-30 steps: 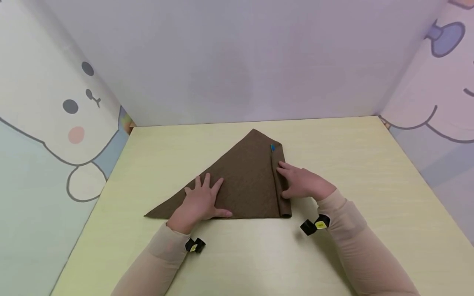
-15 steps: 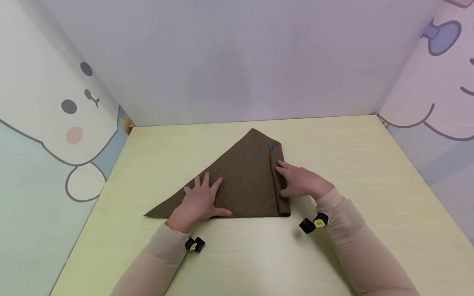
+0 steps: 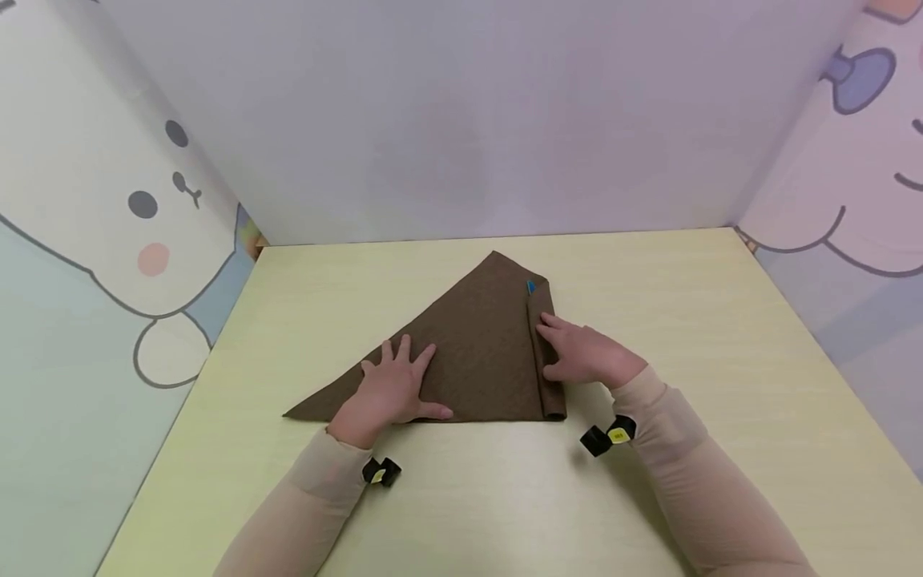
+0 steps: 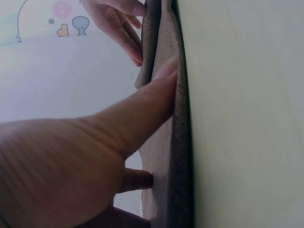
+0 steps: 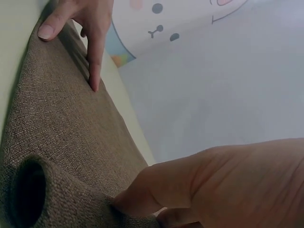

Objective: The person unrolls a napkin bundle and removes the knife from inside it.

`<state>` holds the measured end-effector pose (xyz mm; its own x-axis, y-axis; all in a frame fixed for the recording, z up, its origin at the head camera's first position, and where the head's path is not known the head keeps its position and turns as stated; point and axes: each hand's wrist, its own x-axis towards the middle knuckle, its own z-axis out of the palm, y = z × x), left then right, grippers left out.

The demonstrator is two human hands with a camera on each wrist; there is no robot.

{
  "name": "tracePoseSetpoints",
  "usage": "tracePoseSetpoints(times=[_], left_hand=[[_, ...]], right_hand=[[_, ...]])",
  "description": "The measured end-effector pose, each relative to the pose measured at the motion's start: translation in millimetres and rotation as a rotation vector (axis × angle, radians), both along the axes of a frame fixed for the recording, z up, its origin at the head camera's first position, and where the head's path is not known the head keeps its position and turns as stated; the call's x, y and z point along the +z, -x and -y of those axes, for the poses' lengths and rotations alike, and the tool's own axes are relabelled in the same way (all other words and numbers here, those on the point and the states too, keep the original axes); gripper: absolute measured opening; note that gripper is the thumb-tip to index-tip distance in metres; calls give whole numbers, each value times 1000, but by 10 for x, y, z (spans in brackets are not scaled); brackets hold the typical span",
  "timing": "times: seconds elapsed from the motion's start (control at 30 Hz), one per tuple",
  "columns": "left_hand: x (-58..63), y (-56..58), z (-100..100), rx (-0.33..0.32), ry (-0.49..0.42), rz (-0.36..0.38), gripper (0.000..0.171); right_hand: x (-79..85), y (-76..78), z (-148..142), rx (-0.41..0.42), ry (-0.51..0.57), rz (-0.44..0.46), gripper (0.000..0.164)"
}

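Note:
A brown woven cloth lies folded in a triangle-like shape, its long point toward the left. Along its right side runs a rolled edge; the hollow end of the roll shows in the right wrist view. My left hand rests spread on the cloth's left part, with the thumb along the near edge. Fingers and thumb of my right hand press on the roll from the right side. A small blue piece peeks out at the roll's far end.
The cloth lies on a pale wood-grain table. A plain light wall stands behind it, with cartoon-printed panels at both sides. Each wrist wears a small black camera.
Both hands and the cloth keep their places; only the head view shifts slightly.

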<state>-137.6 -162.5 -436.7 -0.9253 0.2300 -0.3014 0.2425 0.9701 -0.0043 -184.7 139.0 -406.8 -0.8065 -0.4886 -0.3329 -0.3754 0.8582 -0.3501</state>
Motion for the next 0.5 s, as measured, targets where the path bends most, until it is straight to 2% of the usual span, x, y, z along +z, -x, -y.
tracePoseSetpoints(times=[0.27, 0.5], left_hand=[[11, -5, 18, -10, -17, -12, 113], [11, -27, 5, -28, -10, -15, 111]], right_hand=[[-84, -29, 91, -1, -50, -129, 78], [-180, -81, 235, 9, -20, -178, 81]])
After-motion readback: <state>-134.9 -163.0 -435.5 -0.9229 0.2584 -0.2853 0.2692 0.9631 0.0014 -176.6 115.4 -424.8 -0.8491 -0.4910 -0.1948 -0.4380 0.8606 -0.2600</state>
